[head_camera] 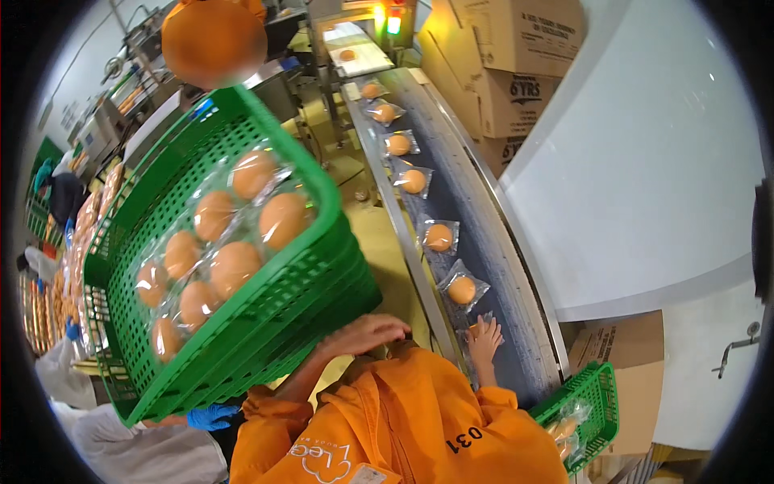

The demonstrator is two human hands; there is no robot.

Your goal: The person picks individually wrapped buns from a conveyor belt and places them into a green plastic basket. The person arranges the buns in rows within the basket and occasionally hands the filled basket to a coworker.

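My right hand (485,345) is over the conveyor belt (474,233), its fingers laid over a wrapped bun (478,328) that they partly cover. Several more round buns in clear packets, among them the nearest one (462,290), lie in a line up the belt. In front of my body is my left hand (378,331), palm down with its fingers stretched out and holding nothing. Close to it stands a tall stack of green plastic baskets (302,290). The top basket holds two rows of wrapped buns (234,270).
At lower right is another green basket (604,393) with wrapped buns, beside a cardboard box (635,375). Cartons (526,48) are stacked beyond the belt. One person in orange (214,42) stands behind the basket stack; a blue-gloved hand (211,416) shows below it.
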